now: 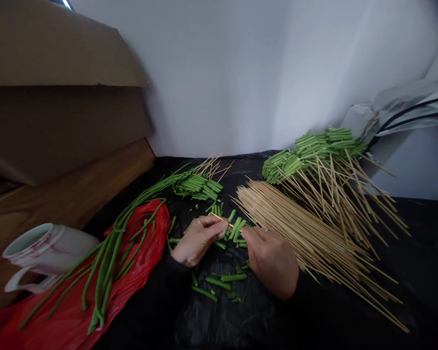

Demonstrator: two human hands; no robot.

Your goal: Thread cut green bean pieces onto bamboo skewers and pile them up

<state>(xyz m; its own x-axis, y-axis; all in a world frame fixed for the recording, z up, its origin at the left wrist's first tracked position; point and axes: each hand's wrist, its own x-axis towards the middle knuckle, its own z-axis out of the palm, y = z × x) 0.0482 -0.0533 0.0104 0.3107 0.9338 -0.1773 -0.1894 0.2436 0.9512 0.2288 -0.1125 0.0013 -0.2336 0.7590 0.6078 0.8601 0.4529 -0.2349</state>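
Between my hands runs a thin bamboo skewer (232, 225) with short cut pieces of green garlic scape (238, 229) threaded crosswise on it. My left hand (201, 238) pinches the skewer near its tip, thumb against forefinger. Closed around its other end is my right hand (272, 260), which hides most of that part. Loose cut scape pieces (233, 277) lie on the black plastic sheet (219, 321) below and around my hands. Just right of my right hand lies a large bundle of bare bamboo skewers (306, 226).
Filled skewers (314, 150) are heaped at the back right, a smaller pile (197, 186) at the back middle. Long uncut scapes (111, 253) lie on a red plastic bag (146, 262) at left, near a white mug (54, 248) on its side. A cardboard box (65, 121) stands behind.
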